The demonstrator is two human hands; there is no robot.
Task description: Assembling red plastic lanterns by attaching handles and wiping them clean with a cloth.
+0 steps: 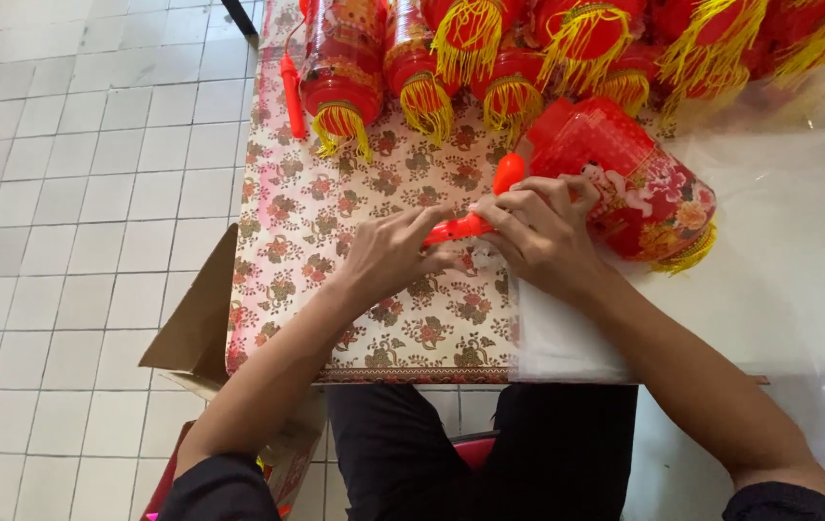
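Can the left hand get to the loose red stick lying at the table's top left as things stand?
Probably yes. The left hand is on the red handle, and bare floral tablecloth lies between it and the red stick. It would have to let go first.

Both forearms reach forward from about six o'clock and converge toward twelve. The left hand (pixel 388 256) lies palm down, fingers stretched toward three o'clock, fingertips pinched together. The right hand (pixel 540 236) sits just beside it at three o'clock, knuckles up, fingers curled inward and closed in a grip. Dark sleeves cover both upper arms.
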